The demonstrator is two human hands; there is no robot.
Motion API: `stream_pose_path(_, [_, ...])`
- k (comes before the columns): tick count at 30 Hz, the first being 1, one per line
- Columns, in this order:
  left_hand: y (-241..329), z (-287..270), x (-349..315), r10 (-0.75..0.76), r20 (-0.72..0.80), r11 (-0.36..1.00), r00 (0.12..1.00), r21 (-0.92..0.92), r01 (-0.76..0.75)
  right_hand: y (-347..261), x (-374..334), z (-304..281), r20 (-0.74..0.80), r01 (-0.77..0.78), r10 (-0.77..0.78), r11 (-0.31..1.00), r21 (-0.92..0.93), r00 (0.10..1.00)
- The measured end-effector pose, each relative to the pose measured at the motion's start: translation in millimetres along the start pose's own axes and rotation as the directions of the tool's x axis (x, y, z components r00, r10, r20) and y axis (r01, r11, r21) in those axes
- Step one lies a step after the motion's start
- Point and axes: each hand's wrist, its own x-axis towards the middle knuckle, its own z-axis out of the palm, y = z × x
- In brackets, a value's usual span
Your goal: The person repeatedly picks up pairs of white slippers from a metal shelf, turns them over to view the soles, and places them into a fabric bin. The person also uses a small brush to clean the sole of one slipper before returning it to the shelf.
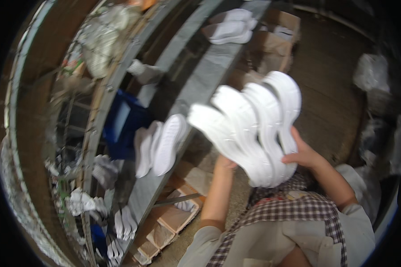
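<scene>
Several white shoe soles (263, 111), lined up side by side in a fanned row, are held up in front of my body. My right hand (305, 153) grips the rightmost sole near its lower end, with the thumb across its edge. At the lower left of the row, my left hand (227, 163) is closed against the soles; most of its fingers are hidden behind them. The soles are slightly blurred and tilted toward the upper left.
A long grey metal bench (200, 80) runs diagonally on my left, bearing white soles (170, 144) midway and another stack (231, 27) at its far end. Cardboard boxes (179, 214) stand beneath it. A blue bin (124, 120) sits behind it. Clear plastic bags (372, 73) lie at right.
</scene>
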Motion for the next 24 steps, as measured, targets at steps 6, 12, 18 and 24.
stream_pose_path(6, [0,-3,-1,0.06,-0.136,0.982,0.989,0.183,-0.034,10,6,-2,-0.016,-0.005,0.006,1.0,0.028,1.0])
stream_pose_path(12, [-1,-15,-6,0.061,-0.173,0.961,0.983,0.277,-0.011,13,10,-2,-0.014,-0.047,0.047,0.998,0.042,0.999])
stream_pose_path(18, [3,-20,-10,-0.018,-0.176,0.977,0.984,0.205,0.054,12,13,-2,-0.006,-0.035,0.035,0.995,0.09,0.999])
stream_pose_path(24, [3,-18,-8,-0.012,-0.2,0.967,0.98,0.246,0.062,8,15,-3,-0.01,-0.045,0.046,0.996,0.082,0.999])
